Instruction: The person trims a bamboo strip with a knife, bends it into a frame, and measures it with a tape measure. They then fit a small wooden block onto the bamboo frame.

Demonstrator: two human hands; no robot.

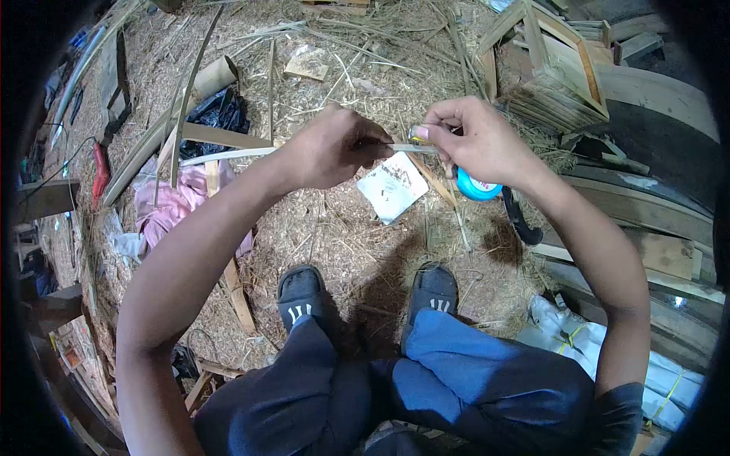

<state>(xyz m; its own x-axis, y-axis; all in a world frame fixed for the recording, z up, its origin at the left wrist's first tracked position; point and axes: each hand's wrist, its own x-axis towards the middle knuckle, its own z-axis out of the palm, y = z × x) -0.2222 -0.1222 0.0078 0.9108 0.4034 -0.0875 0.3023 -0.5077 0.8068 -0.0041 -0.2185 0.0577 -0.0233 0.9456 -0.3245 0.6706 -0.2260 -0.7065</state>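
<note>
The person is sitting low over a floor (334,228) strewn with straw and shavings, knees apart, both arms reaching forward. The left hand (334,148) is curling closed around a thin strip (403,148) of pale wood or bamboo, fingers folded down over it so the grip is tight. From that fist the strip is running out to the left, low over the litter, and a short stretch of it is bridging the gap to the right hand (475,140). The right hand is pinching the strip's other end between thumb and forefinger, the other fingers bent in. A blue roll of tape (477,185) is hanging just under that hand, touching it, but I cannot tell how it is being held. So the strip is sitting level between the two hands, above the floor and out in front of the knees.

Directly below the hands a white sheet of paper (391,186) is lying on the straw. A dark handle (521,216) is lying just right of the tape roll. Two black slippers (300,292) are planted on the floor nearer the body. Off to the left a pink cloth (171,201) is lying crumpled, with a black plastic bag (217,114) beyond it. At the upper right wooden frames (563,68) are sitting in a stack, well apart from the hands.
</note>
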